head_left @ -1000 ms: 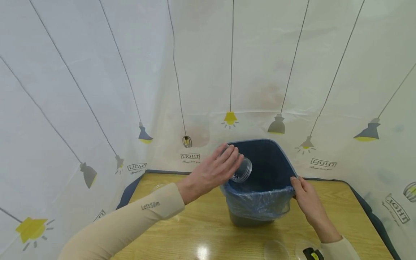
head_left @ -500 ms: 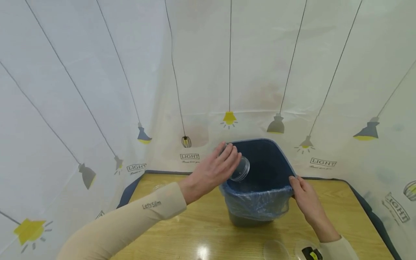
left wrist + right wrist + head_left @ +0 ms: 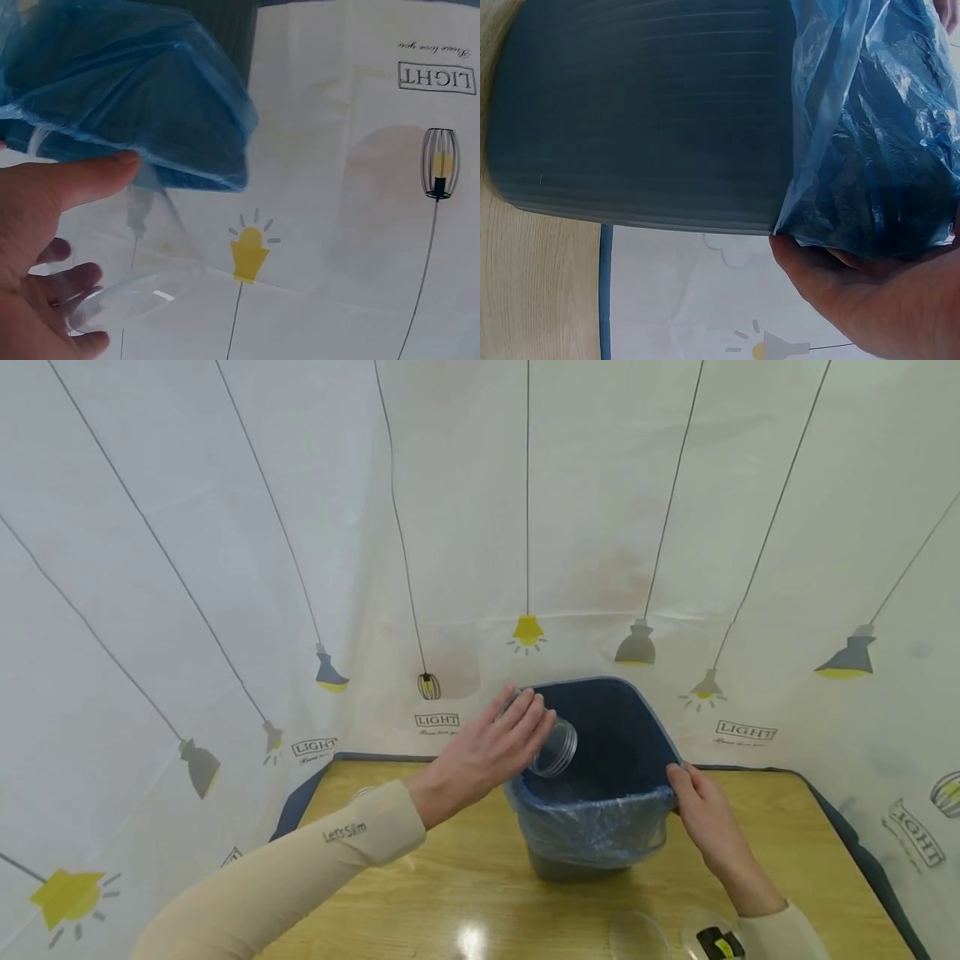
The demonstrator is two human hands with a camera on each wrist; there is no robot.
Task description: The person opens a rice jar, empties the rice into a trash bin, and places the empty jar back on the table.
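Observation:
My left hand [image 3: 491, 747] grips a clear plastic jar [image 3: 557, 750] tilted mouth-down over the left side of a dark bin [image 3: 611, 718]. In the left wrist view the thumb and fingers wrap the transparent jar [image 3: 142, 289], whose mouth end is hidden behind the bag. A blue plastic bag [image 3: 592, 831] lines the bin and folds over its rim. At the right corner, my right hand [image 3: 708, 818] holds the rim with the bag's edge, thumb on top. The right wrist view shows the fingers curled under the bag's edge [image 3: 870, 150] beside the bin's ribbed wall [image 3: 645, 120].
The bin stands on a wooden table [image 3: 442, 902]. Near the front edge lie a clear round lid [image 3: 637, 937] and another clear disc carrying a black and yellow object [image 3: 722, 943]. A wall sheet [image 3: 465, 527] printed with lamps rises behind the table.
Both hands keep their grips on the jar and the bin rim. The jar stays tilted over the bin, with only a slight shift in view.

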